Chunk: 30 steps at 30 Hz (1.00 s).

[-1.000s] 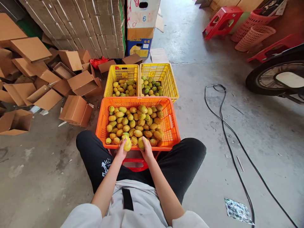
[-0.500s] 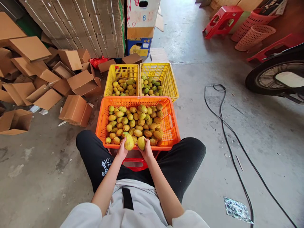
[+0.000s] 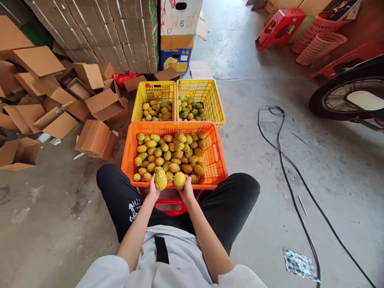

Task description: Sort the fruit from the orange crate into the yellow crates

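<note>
My left hand (image 3: 153, 189) is closed around an oval yellow-green fruit (image 3: 161, 180) with a ridged, blotchy skin. A rounder, smoother yellow fruit (image 3: 179, 181) sits in the grip of my right hand (image 3: 187, 191). Both are held side by side, a little apart, above the near rim of an orange plastic crate (image 3: 222, 170). Inside that crate lie many similar fruits (image 3: 175, 156), yellow, green and brownish, with bare mesh at its right end. The exact kind of fruit cannot be told.
Behind the orange crate stand a left yellow crate (image 3: 138, 100) and a right yellow crate (image 3: 214, 100), both partly filled with fruits. Cardboard boxes (image 3: 96, 136) lie heaped at left. A black cable (image 3: 280, 148) and a motorbike wheel (image 3: 336, 98) are at right.
Both fruits have been turned in my hands, so other sides face up. My left hand has shifted slightly left and down. The crates and their contents look the same.
</note>
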Motion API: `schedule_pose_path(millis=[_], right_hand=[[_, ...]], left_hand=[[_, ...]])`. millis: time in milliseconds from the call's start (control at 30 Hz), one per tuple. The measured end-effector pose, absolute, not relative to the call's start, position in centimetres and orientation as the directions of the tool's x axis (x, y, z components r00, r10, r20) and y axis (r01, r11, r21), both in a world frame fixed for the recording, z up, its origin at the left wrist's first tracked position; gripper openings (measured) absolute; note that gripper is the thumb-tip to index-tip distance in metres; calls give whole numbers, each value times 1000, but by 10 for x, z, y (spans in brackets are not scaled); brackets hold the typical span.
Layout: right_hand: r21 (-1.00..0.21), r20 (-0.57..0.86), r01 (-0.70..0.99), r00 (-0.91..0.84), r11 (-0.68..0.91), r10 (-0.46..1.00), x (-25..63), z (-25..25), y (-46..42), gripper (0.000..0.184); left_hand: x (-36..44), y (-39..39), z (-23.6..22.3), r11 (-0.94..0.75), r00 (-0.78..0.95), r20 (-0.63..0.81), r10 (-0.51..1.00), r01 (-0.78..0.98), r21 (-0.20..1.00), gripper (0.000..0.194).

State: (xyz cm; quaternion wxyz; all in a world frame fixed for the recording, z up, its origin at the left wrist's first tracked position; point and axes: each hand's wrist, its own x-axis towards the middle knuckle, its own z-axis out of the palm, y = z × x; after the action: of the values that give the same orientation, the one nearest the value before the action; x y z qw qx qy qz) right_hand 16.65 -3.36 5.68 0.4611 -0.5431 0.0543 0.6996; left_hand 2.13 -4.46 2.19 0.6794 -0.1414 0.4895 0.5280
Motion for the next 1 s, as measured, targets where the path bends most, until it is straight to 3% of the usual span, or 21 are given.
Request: schedule_pose_path(millis=[200, 367, 567, 833, 933, 1000], right_hand=[[-406, -800, -708, -29, -578, 599, 169, 53, -35, 38], [-525, -770, -660, 98, -538, 631, 167, 51, -37, 40], [-593, -719, -607, 102, -529, 687, 164, 52, -40, 40], [-504, -767, -678, 67, -535, 638, 165, 49, -38, 36], [-412, -804, -717, -4, -562, 595, 168, 52, -37, 24], [-332, -821, -733, -85, -593, 564, 170, 54, -36, 30]], left_hand=[[22, -48, 20, 448, -34, -765, 643, -794, 412, 47], [24, -52, 16, 409, -90, -692, 716, -750, 520, 36], [24, -53, 17, 416, -97, -700, 707, -745, 522, 34], [24, -48, 22, 395, -102, -766, 635, -809, 436, 32], [24, -46, 20, 415, -69, -764, 642, -806, 421, 33], [23, -46, 19, 419, -51, -761, 647, -809, 411, 36]])
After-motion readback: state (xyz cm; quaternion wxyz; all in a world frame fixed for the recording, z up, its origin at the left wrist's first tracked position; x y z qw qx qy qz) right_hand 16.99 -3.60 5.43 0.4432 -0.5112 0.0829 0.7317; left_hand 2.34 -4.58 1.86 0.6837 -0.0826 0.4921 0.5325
